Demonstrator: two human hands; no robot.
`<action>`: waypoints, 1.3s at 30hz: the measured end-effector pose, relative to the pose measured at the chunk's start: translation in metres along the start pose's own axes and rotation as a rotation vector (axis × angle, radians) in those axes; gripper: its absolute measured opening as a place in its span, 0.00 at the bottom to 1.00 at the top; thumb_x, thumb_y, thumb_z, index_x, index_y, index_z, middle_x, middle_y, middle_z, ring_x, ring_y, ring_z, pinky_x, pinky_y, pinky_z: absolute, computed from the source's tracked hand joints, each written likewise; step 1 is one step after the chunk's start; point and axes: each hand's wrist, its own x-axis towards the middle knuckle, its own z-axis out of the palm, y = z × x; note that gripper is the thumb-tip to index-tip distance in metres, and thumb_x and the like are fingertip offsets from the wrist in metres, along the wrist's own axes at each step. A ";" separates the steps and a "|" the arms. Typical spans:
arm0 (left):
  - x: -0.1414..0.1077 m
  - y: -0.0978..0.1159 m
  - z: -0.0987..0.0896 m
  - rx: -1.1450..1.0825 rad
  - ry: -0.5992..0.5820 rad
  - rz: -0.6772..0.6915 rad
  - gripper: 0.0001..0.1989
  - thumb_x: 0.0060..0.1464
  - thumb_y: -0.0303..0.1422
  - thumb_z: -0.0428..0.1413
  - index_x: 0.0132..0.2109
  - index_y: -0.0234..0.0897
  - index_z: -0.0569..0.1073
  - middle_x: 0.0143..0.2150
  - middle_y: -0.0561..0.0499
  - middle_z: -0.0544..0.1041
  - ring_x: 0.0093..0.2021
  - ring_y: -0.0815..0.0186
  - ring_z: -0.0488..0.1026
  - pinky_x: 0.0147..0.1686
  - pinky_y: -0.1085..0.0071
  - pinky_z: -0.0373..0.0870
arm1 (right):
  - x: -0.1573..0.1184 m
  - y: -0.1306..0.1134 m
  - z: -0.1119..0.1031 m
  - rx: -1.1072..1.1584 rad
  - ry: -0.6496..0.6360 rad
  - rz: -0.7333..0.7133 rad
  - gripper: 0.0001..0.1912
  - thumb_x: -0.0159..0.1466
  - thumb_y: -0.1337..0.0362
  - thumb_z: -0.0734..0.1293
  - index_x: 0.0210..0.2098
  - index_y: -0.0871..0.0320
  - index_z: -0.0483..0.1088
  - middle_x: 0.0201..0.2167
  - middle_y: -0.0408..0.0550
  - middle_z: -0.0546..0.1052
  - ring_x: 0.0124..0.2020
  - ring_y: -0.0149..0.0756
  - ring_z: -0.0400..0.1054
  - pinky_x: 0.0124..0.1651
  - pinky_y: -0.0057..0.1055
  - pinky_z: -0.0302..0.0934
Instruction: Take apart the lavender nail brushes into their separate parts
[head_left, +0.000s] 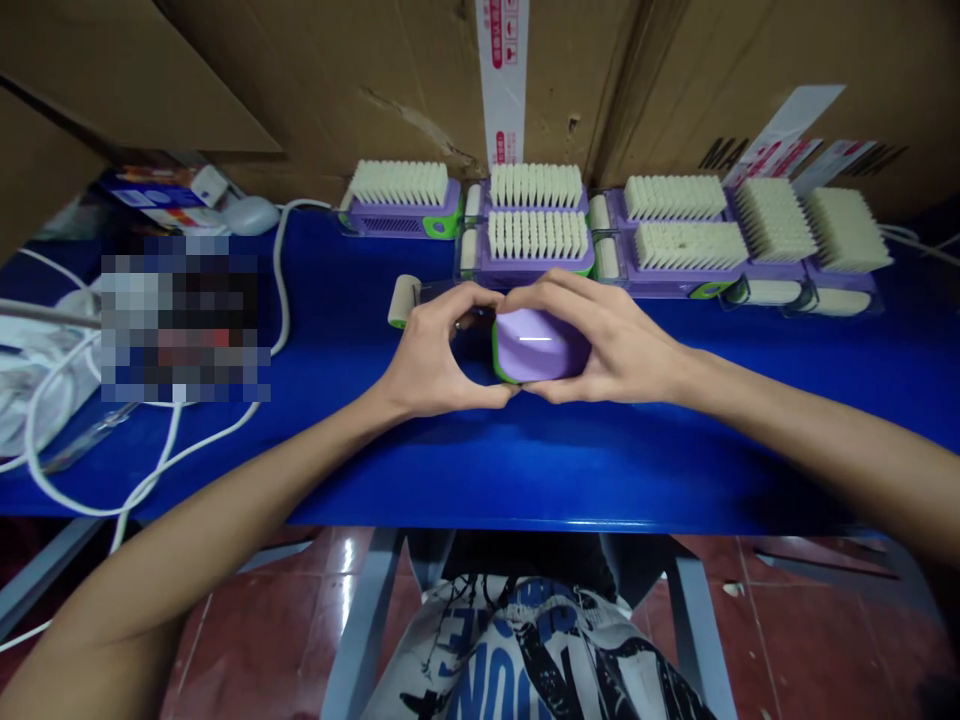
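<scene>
Both hands hold the purple box in the middle of the frame.
The right hand (626,340) curls around the right side of the purple box (544,348), and the left hand (431,355) makes a wide round shape, with its tips at the left corners. The box has a green edge on its left. Just behind the left hand, a small white roller (406,300) sits on the blue table (420,470). Brushes (538,235) with white bristles up sit in a line from the upper middle to the upper right. White cords (281,270) loop at the left, by a blurry patch (184,320). A white mouse (251,215) is at the upper left. Big brown cardboard (405,80) fills the top. Red floor (247,620) shows at the bottom.
</scene>
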 end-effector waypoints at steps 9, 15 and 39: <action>-0.010 -0.005 0.000 -0.066 -0.060 -0.064 0.38 0.43 0.36 0.76 0.61 0.38 0.74 0.59 0.41 0.81 0.56 0.50 0.83 0.56 0.56 0.83 | -0.039 0.006 -0.033 -0.199 -0.129 0.220 0.50 0.69 0.36 0.75 0.78 0.60 0.64 0.64 0.67 0.79 0.60 0.62 0.78 0.61 0.56 0.74; -0.015 0.014 0.003 0.065 -0.089 -0.056 0.34 0.49 0.40 0.75 0.61 0.37 0.74 0.58 0.41 0.81 0.56 0.51 0.81 0.54 0.58 0.79 | -0.056 0.005 -0.031 -0.128 -0.063 0.183 0.49 0.68 0.36 0.76 0.76 0.62 0.70 0.59 0.63 0.82 0.56 0.54 0.80 0.59 0.47 0.75; -0.014 -0.006 -0.001 -0.344 0.021 -0.300 0.37 0.32 0.36 0.83 0.53 0.36 0.86 0.48 0.43 0.88 0.49 0.50 0.85 0.48 0.59 0.85 | -0.078 -0.001 -0.013 0.184 0.311 0.287 0.42 0.63 0.43 0.84 0.71 0.49 0.76 0.62 0.56 0.82 0.61 0.52 0.80 0.64 0.49 0.78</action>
